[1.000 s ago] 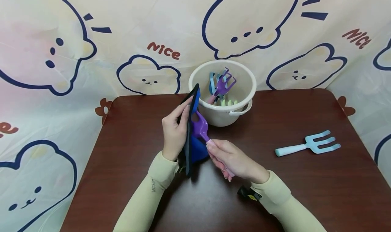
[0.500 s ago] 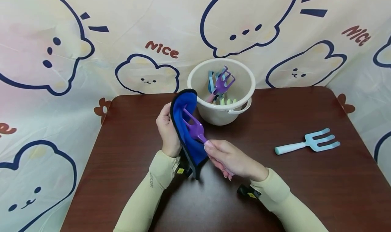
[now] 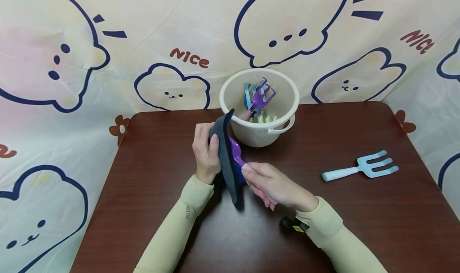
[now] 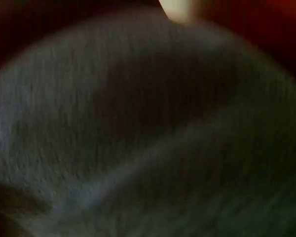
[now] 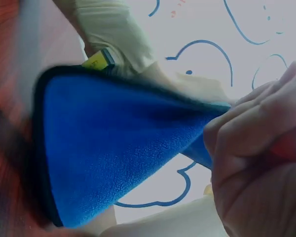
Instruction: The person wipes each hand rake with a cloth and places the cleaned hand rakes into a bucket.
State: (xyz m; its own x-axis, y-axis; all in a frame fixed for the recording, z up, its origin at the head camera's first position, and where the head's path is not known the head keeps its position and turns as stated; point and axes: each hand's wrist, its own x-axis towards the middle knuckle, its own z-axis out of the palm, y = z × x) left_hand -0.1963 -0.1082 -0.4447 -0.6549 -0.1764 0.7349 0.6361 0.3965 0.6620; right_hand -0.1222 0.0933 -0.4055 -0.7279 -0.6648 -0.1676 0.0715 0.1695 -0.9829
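A cloth (image 3: pixel 227 161), grey outside and blue inside with dark edging, is pinched between the thumb and fingers of my left hand (image 3: pixel 206 153). It lies against the head of a purple hand fork (image 3: pixel 235 150), whose tines are hidden behind it. My right hand (image 3: pixel 274 185) grips the fork's pink handle. In the right wrist view, the cloth's blue side (image 5: pixel 108 143) hangs beside the curled fingers of the right hand (image 5: pixel 261 153). Dark, blurred grey fabric (image 4: pixel 138 108) fills most of the left wrist view.
Behind the hands stands a cream bucket (image 3: pixel 256 137) with a purple claw rake (image 3: pixel 259 101) and other small tools inside. A light blue hand fork (image 3: pixel 364 168) lies on the brown table (image 3: pixel 359 213) to the right. A patterned curtain (image 3: pixel 230 29) hangs behind.
My left hand first turns the cloth's blue side outward, baring the fork's tines, then turns it back over the fork head. The right hand stays nearly still with the fork.
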